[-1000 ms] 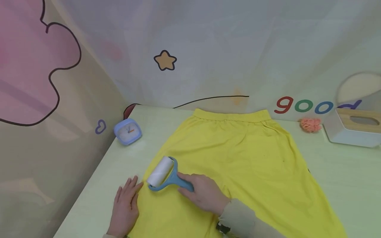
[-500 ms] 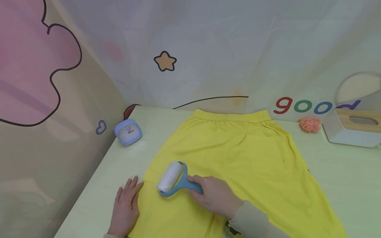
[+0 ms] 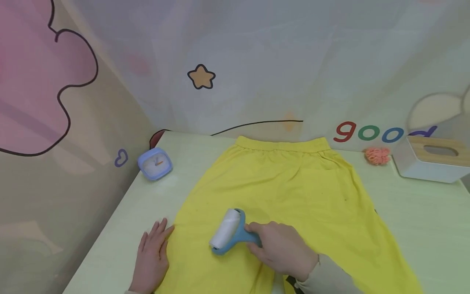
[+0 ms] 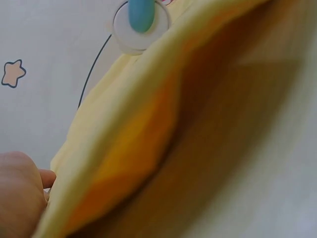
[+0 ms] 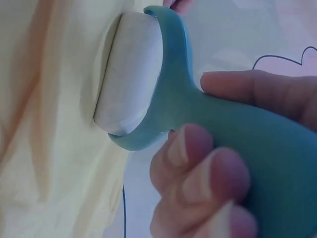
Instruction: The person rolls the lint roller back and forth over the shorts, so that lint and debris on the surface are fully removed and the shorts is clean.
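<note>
A pair of yellow pants (image 3: 293,188) lies spread on the pale green table, waistband toward the back wall. My right hand (image 3: 284,247) grips the blue handle of a lint roller (image 3: 227,229), fingers curled round it. The roller's white cylinder rests against the fabric of the left leg, as the right wrist view also shows on the lint roller (image 5: 131,72). My left hand (image 3: 151,255) lies flat at the left edge of the pants, fingers straight, thumb touching the cloth. In the left wrist view, part of the left hand (image 4: 20,193) shows beside a raised yellow fold.
A blue alarm clock (image 3: 155,164) stands at the table's back left. At the back right are a pink yarn bundle (image 3: 377,156) and a white tissue box (image 3: 433,161) with a wooden lid. A printed curtain (image 3: 257,61) hangs behind the table.
The right hand has drawn the lint roller rightward and slightly toward the front across the pants leg. The left hand stays in place at the cloth's edge.
</note>
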Available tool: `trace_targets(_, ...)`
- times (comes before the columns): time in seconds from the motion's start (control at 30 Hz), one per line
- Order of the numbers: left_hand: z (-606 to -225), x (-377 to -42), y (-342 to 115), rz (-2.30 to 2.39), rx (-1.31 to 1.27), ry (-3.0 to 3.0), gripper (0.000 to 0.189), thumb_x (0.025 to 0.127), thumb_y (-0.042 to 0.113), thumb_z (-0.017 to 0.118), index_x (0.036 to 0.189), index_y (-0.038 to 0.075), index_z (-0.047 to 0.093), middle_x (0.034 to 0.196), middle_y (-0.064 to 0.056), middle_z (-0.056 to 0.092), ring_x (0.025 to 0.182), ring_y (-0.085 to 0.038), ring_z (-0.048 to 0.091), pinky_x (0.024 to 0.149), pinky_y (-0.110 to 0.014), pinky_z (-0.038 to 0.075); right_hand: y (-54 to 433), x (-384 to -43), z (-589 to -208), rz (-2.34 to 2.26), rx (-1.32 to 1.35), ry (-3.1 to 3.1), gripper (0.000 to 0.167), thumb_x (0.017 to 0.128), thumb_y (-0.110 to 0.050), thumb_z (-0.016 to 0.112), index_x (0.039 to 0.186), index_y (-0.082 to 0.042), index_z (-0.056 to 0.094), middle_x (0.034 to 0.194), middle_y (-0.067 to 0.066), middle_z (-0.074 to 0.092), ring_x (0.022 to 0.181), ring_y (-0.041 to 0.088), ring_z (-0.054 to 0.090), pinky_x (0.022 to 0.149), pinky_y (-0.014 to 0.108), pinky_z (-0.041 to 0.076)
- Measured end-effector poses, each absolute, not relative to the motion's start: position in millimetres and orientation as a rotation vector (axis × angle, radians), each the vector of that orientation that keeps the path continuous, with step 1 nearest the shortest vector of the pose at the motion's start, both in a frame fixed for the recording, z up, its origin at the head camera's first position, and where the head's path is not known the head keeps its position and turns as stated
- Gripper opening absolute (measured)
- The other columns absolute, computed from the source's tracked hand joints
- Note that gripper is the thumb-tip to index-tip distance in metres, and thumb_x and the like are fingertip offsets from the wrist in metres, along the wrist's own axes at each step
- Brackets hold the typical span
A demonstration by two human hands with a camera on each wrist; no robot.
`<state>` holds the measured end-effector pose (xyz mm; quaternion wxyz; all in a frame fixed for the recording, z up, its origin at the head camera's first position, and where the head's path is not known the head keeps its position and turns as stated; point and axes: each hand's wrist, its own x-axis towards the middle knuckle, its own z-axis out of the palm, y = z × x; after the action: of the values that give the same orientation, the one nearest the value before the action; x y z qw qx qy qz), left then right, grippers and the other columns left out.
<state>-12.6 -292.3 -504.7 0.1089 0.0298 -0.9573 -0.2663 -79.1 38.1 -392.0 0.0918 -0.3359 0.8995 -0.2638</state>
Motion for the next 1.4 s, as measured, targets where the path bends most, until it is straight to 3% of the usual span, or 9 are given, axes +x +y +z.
trace_targets(0.13,-506,-11,-293,-0.781,0.093,-2.813,0.038,0.097,-0.005,0.047,0.132,0.004,0.058,0.149,-0.018,0.042,0.14,-0.04,0.03,0.112,-0.06,0.015,27,-83,-392,-0.782,-1.034,2.664,0.023,0.094,-0.023,0.063,0.113,-0.012,0.067,0.054,-0.009,0.035,0.043,0.003,0.033,0.037,0.022,0.031)
trace_targets(0.53,-516,-10,-293,-0.776,0.113,-2.813,0.037,0.098,-0.003,0.047,0.132,0.005,0.058,0.148,-0.016,0.043,0.139,-0.039,0.031,0.114,-0.057,0.013,-1,-89,-423,-0.845,-0.991,2.689,0.034,0.094,-0.028,0.061,0.125,-0.013,0.064,0.062,-0.009,0.05,0.046,0.003,0.039,0.039,0.022,0.034)
trace_targets(0.7,-518,-9,-290,-0.791,0.086,-2.777,0.038,0.096,-0.006,0.048,0.131,0.004,0.059,0.147,-0.018,0.044,0.138,-0.041,0.033,0.112,-0.06,0.016,23,-84,-412,-0.835,-0.94,2.66,0.034,0.093,-0.03,0.063,0.124,-0.016,0.067,0.062,-0.01,0.053,0.045,0.003,0.039,0.039,0.023,0.035)
trace_targets(0.87,-514,-10,-291,-0.767,0.064,-2.762,0.038,0.095,-0.008,0.049,0.13,0.003,0.059,0.146,-0.019,0.045,0.137,-0.041,0.034,0.111,-0.061,0.018,61,-72,-398,-0.77,-0.886,2.673,0.033,0.093,-0.035,0.065,0.122,-0.021,0.067,0.076,-0.013,0.06,0.054,0.002,0.044,0.045,0.023,0.037)
trace_targets(1.17,-507,-13,-293,-0.761,0.073,-2.797,0.038,0.096,-0.006,0.048,0.132,0.003,0.058,0.148,-0.018,0.042,0.139,-0.04,0.032,0.112,-0.06,0.016,113,-58,-386,-0.594,-0.766,2.619,0.036,0.091,-0.044,0.065,0.122,-0.025,0.067,0.068,-0.02,0.053,0.057,-0.001,0.044,0.053,0.025,0.041)
trace_targets(1.4,-509,-13,-294,-0.749,0.054,-2.789,0.038,0.096,-0.006,0.048,0.131,0.003,0.059,0.148,-0.018,0.043,0.139,-0.04,0.032,0.113,-0.059,0.015,103,-60,-382,-0.624,-0.828,2.65,0.03,0.09,-0.036,0.068,0.117,-0.025,0.068,0.059,-0.016,0.04,0.05,0.002,0.037,0.045,0.023,0.034)
